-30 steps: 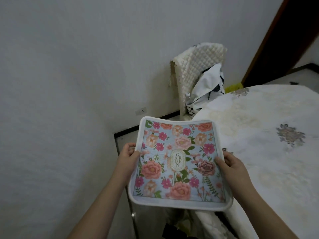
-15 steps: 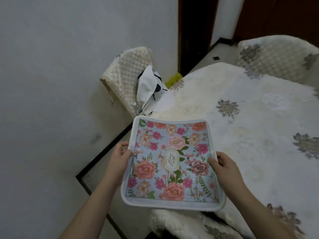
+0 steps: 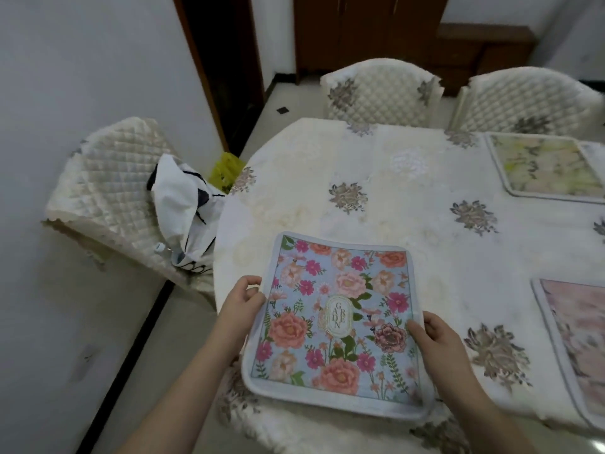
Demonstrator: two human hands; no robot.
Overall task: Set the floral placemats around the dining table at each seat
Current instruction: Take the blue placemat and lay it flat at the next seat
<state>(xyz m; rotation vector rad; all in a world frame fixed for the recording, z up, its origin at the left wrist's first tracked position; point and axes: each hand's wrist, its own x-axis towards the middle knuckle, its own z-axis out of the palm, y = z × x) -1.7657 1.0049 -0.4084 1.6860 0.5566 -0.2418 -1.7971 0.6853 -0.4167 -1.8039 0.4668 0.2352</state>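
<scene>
Since half a second ago the view has swung right, and the blue floral placemat [image 3: 337, 322], which hung mostly over the floor beside the table edge, now sits over the near-left corner of the dining table [image 3: 409, 204]; two more placemats have come into sight. Both hands grip it as before: the left hand [image 3: 244, 304] pinches its left edge with the thumb on top, and the right hand [image 3: 437, 339] clasps its right edge the same way. Whether the mat's underside touches the cloth cannot be told; its near edge overhangs the table's rim. A gold oval label sits at its middle, ringed by pink and peach flowers.

On the far right of the cream embroidered tablecloth lies a yellow-green placemat [image 3: 550, 168], and at the near right a pink placemat [image 3: 579, 342], cut off by the frame. A quilted chair [image 3: 111, 194] on the left holds a white and black cloth bag [image 3: 185, 208] against the table. Two more quilted chairs [image 3: 381, 93] stand at the far side
</scene>
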